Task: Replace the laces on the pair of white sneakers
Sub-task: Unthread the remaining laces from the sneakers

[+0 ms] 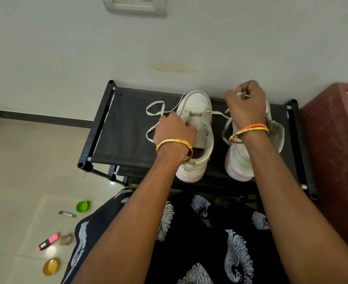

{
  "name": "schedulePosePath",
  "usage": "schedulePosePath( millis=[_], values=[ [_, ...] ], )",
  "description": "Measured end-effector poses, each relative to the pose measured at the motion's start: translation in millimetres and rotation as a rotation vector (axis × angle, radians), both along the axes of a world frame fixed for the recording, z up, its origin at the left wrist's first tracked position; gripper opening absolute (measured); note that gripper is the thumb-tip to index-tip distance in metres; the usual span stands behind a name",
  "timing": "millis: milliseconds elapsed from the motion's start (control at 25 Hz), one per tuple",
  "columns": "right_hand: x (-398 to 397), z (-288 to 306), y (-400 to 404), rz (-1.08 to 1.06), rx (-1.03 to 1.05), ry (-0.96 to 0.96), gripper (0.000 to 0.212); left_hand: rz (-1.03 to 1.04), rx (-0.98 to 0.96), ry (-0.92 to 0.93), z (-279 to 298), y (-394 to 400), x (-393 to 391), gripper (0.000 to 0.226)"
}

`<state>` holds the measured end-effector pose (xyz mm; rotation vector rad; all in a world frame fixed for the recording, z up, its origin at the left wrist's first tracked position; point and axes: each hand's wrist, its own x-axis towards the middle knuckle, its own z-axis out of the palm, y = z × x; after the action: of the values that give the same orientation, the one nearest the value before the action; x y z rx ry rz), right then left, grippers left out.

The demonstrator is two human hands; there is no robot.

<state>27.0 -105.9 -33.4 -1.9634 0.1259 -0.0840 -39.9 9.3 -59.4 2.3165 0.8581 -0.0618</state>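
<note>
The black rack (128, 128) against the wall carried both sneakers, toes pointing away from me. The left sneaker (197, 128) stood in the middle of the top shelf; the right sneaker (240, 158) stood just beside it, mostly hidden under my right forearm. My left hand (174, 133) sat at the left sneaker's eyelets, its fingers curled onto the lace (154, 108) where it left the shoe, the free end lying looped on the shelf beside it. My right hand (245, 101) was raised above the right sneaker, fingers closed in a pinch on the other end of that lace, which ran taut across the bottom eyelets.

I judged this to be the first row going into the left sneaker, with the right one not yet begun. To do it well I needed both ends evened out before crossing, the lace kept flat rather than twisted, and the left fingers bracing the eyelets while the right drew the slack through. On the floor lay small odds: a green lid (82, 206), a pink marker (48, 241), a tape roll (66, 239)
</note>
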Motion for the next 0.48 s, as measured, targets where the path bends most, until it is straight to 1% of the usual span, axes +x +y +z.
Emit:
schedulePosePath(
  millis=[40, 120, 240, 280, 360, 400, 480],
  values=[
    [-3.3, 1.8, -0.4, 0.026, -0.088, -0.029, 0.009, 0.004, 0.047, -0.023, 0.9, -1.0, 1.1, 0.034],
    [-8.6, 6.9, -2.8, 0.097, -0.243, -0.033, 0.026, -0.013, 0.093, -0.126, 2.9, -0.9, 5.5, 0.038],
    [-29.8, 11.6, -4.0, 0.263, -0.355, 0.066, 0.044, -0.107, 0.098, -0.27, 5.2, 7.2, 16.7, 0.034],
    [-40.1, 10.2, -3.6, 0.357, -0.416, 0.112, 0.049, -0.162, 0.093, -0.278, 4.1, 8.1, 20.2, 0.033],
    [-53.1, 3.4, 0.5, 0.52, -0.53, 0.188, 0.056, -0.3, 0.083, -0.239, 2.3, 3.2, 23.1, 0.033],
    [-54.4, -0.2, 3.2, 0.533, -0.555, 0.183, 0.055, -0.367, 0.08, -0.207, 1.2, 0.7, 23.3, 0.033],
    [-48.3, -3.5, 6.9, 0.499, -0.554, 0.152, 0.047, -0.44, 0.095, -0.154, -0.5, -1.4, 24.2, 0.033]
  ],
)
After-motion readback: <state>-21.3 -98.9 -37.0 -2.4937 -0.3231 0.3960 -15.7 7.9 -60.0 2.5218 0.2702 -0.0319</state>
